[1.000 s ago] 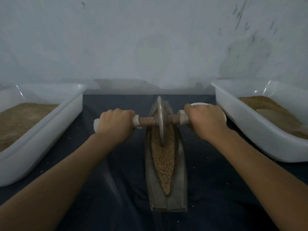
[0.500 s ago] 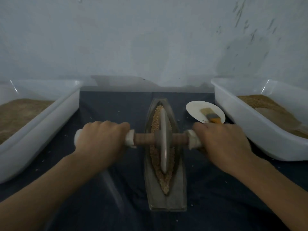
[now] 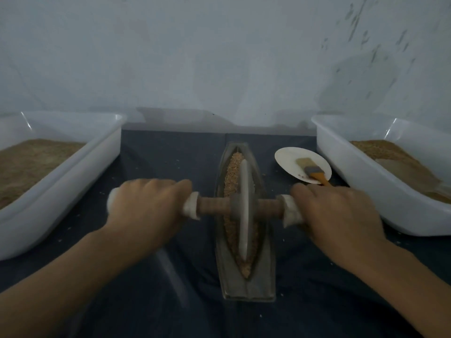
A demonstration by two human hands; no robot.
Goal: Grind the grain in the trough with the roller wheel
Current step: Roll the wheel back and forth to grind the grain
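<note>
Right now 2 white tubs (image 3: pixel 61 181) (image 3: pixel 380 191) of brown meal flank the dark surface (image 3: pixel 156 162). Between them lies the trough (image 3: pixel 246 286) holding grain (image 3: pixel 230 176), the roller wheel (image 3: pixel 244 208) standing in it. Both hands, left (image 3: pixel 146 211) and right (image 3: pixel 334 215), grip its handles. A brush (image 3: pixel 311 169) rests on a plate (image 3: pixel 288 159).

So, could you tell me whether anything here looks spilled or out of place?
A little: pale grain flecks lie scattered on the dark cloth around the trough, outside it. Otherwise nothing stands out; the roller wheel sits in the trough, and the brush rests on its plate.
</note>
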